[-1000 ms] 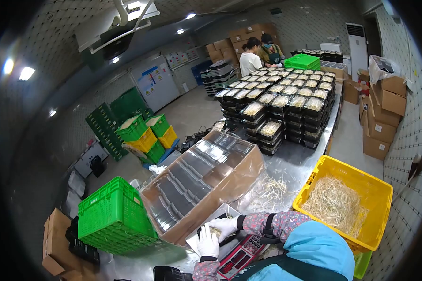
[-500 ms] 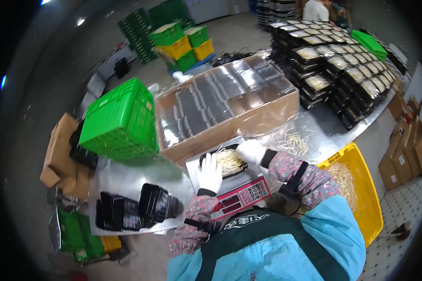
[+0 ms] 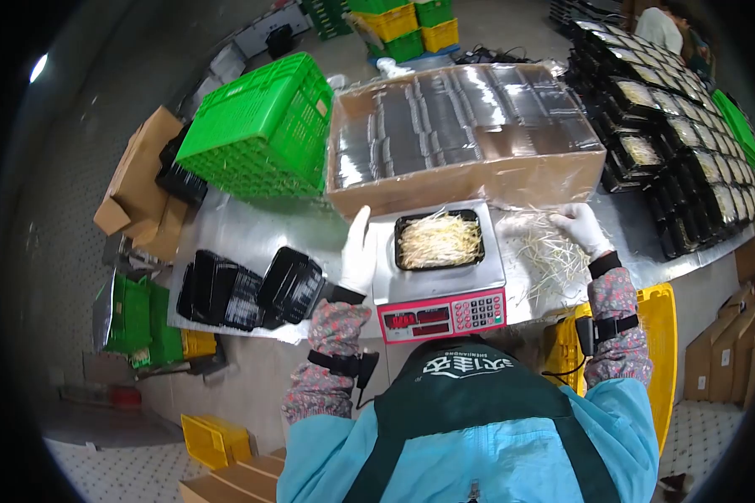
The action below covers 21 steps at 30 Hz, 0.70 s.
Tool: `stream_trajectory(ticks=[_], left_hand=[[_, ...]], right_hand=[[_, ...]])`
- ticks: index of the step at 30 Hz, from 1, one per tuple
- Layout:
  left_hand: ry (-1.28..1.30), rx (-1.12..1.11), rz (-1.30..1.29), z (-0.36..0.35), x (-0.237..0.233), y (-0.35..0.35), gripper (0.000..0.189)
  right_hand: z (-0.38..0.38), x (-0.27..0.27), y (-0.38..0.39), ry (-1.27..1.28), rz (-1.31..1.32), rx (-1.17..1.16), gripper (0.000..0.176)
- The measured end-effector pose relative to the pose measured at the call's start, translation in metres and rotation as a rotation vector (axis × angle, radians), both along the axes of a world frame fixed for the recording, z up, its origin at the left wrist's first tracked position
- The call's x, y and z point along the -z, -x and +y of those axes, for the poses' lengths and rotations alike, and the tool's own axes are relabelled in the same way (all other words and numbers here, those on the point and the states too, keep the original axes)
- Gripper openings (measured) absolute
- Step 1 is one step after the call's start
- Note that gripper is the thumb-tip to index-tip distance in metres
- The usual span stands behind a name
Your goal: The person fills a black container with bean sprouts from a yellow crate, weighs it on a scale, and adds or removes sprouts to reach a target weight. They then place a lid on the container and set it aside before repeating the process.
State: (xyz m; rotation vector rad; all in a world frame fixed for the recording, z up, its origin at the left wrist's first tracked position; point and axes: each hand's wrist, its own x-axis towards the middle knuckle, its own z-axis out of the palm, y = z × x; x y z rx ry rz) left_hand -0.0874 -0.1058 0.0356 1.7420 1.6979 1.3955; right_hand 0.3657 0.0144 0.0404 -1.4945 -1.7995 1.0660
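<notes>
A black tray of bean sprouts (image 3: 439, 241) rests on the steel plate of a red-fronted digital scale (image 3: 441, 318), whose red digits are lit. My left hand (image 3: 359, 256), in a white glove, is held just left of the scale plate, fingers stretched out and holding nothing. On the other side, my gloved right hand (image 3: 585, 230) reaches down over loose bean sprouts (image 3: 554, 264) scattered on the metal table. Its fingers are drawn together at the edge of these sprouts and appear to pinch some.
Behind the scale stands a carton (image 3: 470, 180) packed with clear plastic lids. A green crate (image 3: 260, 126) is at its left. Empty black trays (image 3: 226, 289) lie front left. Stacked filled trays (image 3: 688, 159) rise at right, a yellow tub (image 3: 658, 335) below. One person (image 3: 661, 32) is far back.
Both hands have left the sprout tray, which now sits untouched on the scale. My left hand moved to its left, my right hand out to the loose sprouts. The view shifted.
</notes>
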Motion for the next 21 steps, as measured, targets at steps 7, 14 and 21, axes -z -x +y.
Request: stream_trajectory(ticks=[7, 14, 21], left_hand=[[0.18, 0.035, 0.154, -0.018, -0.018, 0.018, 0.046], [0.085, 0.224, 0.292, 0.004, 0.007, -0.021, 0.048], [0.186, 0.081, 0.028, -0.004, 0.007, 0.006, 0.039]], right_hand=[[-0.008, 0.044, -0.018, 0.024, -0.062, 0.036, 0.015], [-0.006, -0.006, 0.036, 0.008, 0.095, -0.05, 0.012], [-0.005, -0.013, 0.045, -0.035, 0.264, 0.017, 0.01]])
